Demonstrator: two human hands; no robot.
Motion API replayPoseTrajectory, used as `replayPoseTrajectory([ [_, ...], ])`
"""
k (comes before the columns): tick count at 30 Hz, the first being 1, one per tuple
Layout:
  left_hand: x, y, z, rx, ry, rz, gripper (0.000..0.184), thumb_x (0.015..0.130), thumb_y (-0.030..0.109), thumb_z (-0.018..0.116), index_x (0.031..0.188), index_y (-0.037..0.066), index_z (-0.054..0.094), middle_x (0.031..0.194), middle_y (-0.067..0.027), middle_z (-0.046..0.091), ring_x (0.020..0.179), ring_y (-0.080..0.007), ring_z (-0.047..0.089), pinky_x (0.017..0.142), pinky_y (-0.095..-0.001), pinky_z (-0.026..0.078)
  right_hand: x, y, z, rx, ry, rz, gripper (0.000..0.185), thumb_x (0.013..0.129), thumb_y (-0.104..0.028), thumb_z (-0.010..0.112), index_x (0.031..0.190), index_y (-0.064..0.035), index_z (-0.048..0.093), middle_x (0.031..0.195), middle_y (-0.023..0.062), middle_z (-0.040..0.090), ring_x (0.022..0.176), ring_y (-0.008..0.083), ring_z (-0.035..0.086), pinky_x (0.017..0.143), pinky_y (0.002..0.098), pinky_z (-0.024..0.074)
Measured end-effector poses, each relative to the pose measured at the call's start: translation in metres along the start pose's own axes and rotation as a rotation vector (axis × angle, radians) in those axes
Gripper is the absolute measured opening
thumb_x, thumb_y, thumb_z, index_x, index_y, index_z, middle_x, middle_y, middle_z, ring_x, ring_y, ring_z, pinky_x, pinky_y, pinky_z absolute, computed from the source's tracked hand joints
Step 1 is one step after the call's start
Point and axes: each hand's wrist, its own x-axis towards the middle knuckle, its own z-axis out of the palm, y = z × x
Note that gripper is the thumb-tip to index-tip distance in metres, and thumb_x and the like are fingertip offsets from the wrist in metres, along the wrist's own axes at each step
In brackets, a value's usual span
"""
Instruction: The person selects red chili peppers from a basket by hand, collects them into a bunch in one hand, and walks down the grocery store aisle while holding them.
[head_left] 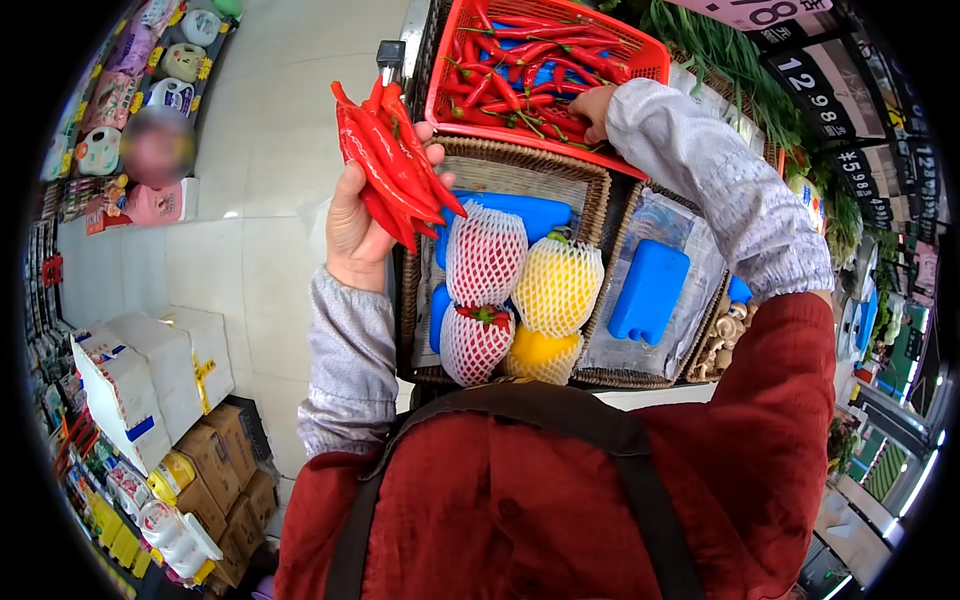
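My left hand [362, 222] is closed round a bunch of long red chili peppers [392, 165], held up left of the red plastic basket [432, 95]. More red chili peppers [500, 85] lie in that basket, with a blue slab partly showing under them. My right hand [594, 110] reaches in at the basket's near right corner. Its fingers are bent and pressed together among the peppers; the fingertips are partly hidden, so I cannot tell what they hold.
Nearer me, a wicker basket [597, 190] holds red and yellow bell peppers [556, 287] in foam nets. Beside it, another wicker basket [622, 376] holds a blue slab [649, 292] on newspaper. Price signs [815, 95] hang at the right. White boxes [150, 370] stand left across the aisle.
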Motion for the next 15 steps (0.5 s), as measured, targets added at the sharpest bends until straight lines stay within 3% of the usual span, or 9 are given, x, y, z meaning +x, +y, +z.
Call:
replayPoseTrajectory([
  [1,0.000,0.000,0.000,-0.002,-0.003,-0.003,0.079,0.074,0.031,0.070,0.133,0.004,0.026,0.123,-0.0195,0.046,0.108,-0.0323,0.051,0.091,-0.0527,0.043,-0.006,-0.002,-0.004,0.002,-0.001,0.005,0.046,0.070,-0.024,0.065,0.111,-0.0049,0.054,0.094,0.0147,0.062,0.087,0.0305,0.061,0.075,0.0407,0.0482],
  [4,-0.001,0.000,0.000,0.003,-0.002,-0.010,0.078,0.074,0.031,0.070,0.133,0.004,0.027,0.123,-0.0191,0.046,0.108,-0.0318,0.052,0.091,-0.0525,0.043,-0.026,-0.007,-0.019,0.361,-0.053,0.112,0.037,0.075,-0.015,0.061,0.110,-0.0066,0.052,0.087,0.0084,0.062,0.063,0.0237,0.063,0.055,0.0373,0.0499],
  [6,-0.001,0.000,0.001,0.013,0.012,-0.013,0.079,0.073,0.032,0.071,0.133,0.004,0.027,0.123,-0.0187,0.046,0.107,-0.0313,0.052,0.091,-0.0523,0.043,-0.029,0.000,-0.021,0.809,-0.039,0.085,0.033,0.079,-0.009,0.055,0.112,-0.0076,0.048,0.085,0.0039,0.060,0.049,0.0156,0.058,0.042,0.0302,0.0449],
  [10,-0.001,0.001,-0.001,0.048,0.020,-0.013,0.079,0.073,0.033,0.071,0.133,0.005,0.027,0.124,-0.0182,0.046,0.108,-0.0312,0.052,0.091,-0.0526,0.043,-0.039,0.008,-0.035,0.783,0.027,0.060,0.040,0.082,-0.012,0.054,0.120,-0.0071,0.043,0.091,0.0047,0.060,0.051,0.0138,0.057,0.043,0.0263,0.0450],
  [15,-0.003,0.001,-0.001,0.037,0.042,-0.010,0.079,0.073,0.032,0.071,0.134,0.007,0.028,0.124,-0.0181,0.046,0.108,-0.0316,0.052,0.091,-0.0531,0.043,-0.061,0.023,-0.042,0.835,0.358,0.023,0.032,0.085,-0.015,0.053,0.116,-0.0057,0.049,0.094,0.0038,0.059,0.054,0.0119,0.058,0.045,0.0238,0.0454],
])
